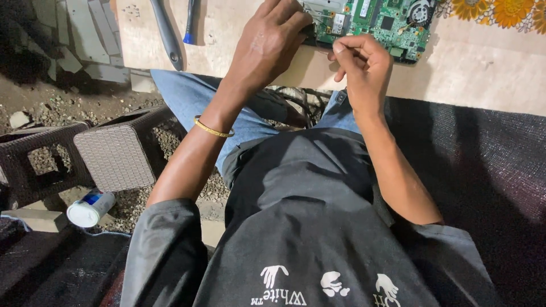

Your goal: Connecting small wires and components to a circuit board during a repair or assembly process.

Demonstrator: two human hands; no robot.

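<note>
The green circuit board [380,21] is seen lying flat on the pale worktop [472,68], at the far edge of the view, directly under and beyond both hands. The left hand [272,41] is pressed down on the board's near left corner, fingers curled over the edge and closed against it, so the board is being steadied there. The right hand [364,59] is held just beside it at the board's near edge, closed into a loose fist, thumb and forefinger pinched together; something thin seems to be gripped between them, but what it is cannot be told.

A gold bangle [212,129] is worn on the left wrist. Beyond and to the left of the left hand, a dark-handled tool [167,35] and a slimmer blue-tipped tool [190,23] are laid on the worktop, untouched. Well to the left and nearer the body, a woven stool [116,156] and a white-capped canister [90,209] are seen on the gravel floor.

The board is judged light and stiff but fragile: small parts and a fan are carried on its face, so it is best taken by its bare edges or corners, never by the components. On the smooth worktop it could slide if not pinned.
</note>
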